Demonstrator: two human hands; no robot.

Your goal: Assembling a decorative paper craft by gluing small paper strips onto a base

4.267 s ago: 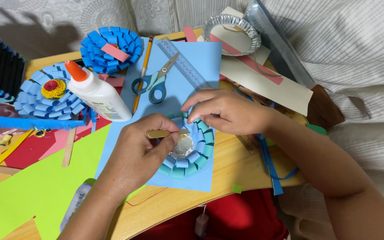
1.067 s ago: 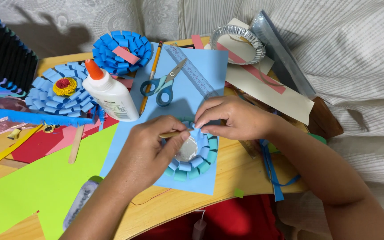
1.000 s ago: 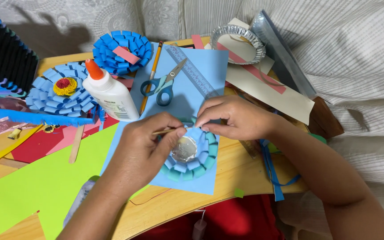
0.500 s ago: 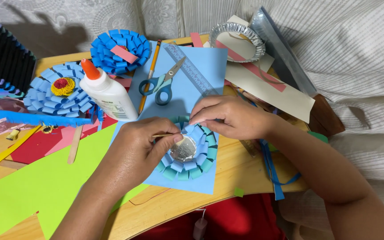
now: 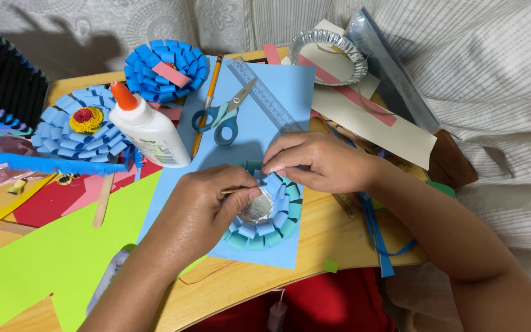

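At centre frame, the left hand pinches a thin wooden stick against the looped paper flower, while the right hand, fingers closed, presses its upper loops.

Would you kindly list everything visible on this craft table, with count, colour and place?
paper loop flower in progress: 1, blue and teal with foil centre, on the blue sheet under both hands
blue sheet: 1, light blue, table centre
small stick: 1, tan, in the left hand
finished loop flowers: 2, blue, upper left
glue bottle: 1, white with orange cap, left of the scissors
scissors: 1, blue handles, on the blue sheet
ruler: 1, clear bluish, on the blue sheet
pencil: 1, yellow, beside the scissors
foil pie tin: 1, silver, top right
green paper: 1, lime, lower left
wooden table: 1, tan
left hand: 1, on the flower's left side
right hand: 1, pinching a top loop
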